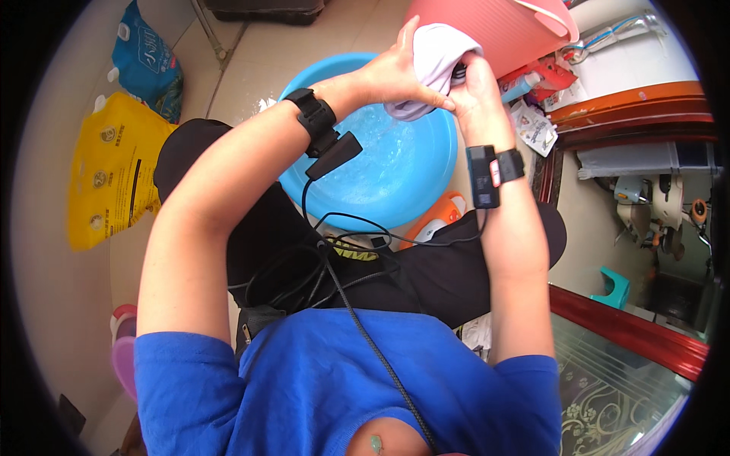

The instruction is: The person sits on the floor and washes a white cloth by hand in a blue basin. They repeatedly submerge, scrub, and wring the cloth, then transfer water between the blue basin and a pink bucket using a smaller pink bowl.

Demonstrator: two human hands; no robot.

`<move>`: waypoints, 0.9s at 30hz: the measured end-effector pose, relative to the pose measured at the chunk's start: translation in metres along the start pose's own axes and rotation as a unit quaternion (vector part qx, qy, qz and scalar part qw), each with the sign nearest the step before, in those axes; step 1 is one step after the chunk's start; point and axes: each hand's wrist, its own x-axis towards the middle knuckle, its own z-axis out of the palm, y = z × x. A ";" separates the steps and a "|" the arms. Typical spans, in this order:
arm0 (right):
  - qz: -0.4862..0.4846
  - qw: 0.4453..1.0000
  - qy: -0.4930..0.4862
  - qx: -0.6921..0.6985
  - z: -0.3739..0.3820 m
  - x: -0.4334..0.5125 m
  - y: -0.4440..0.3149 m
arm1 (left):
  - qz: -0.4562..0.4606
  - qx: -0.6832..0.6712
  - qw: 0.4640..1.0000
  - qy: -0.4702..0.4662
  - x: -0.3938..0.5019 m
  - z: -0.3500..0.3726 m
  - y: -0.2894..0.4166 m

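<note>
A bunched white cloth [442, 54] is held up between both hands above the far right part of a blue plastic basin [376, 171] of sudsy water. My left hand [399, 74] grips the cloth from its left side, thumb pointing right beneath it. My right hand [476, 88] holds the cloth's right side, its fingers partly hidden in the folds. A dark patch shows in the folds near the right fingers. Part of the cloth hangs over the basin's rim. Each wrist wears a black strapped device with a cable.
A pink ribbed tub [485, 28] stands beyond the hands. Yellow [108, 176] and blue [148, 62] refill pouches lie at left. An orange container [436, 216] touches the basin's near side. Packets [536, 128] lie at right, beside a wooden door frame. Cables cross the lap.
</note>
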 end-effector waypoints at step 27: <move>-0.438 0.510 -0.219 -0.707 -0.062 0.024 -0.017 | -0.345 -0.405 0.788 -0.311 0.039 -0.043 -0.012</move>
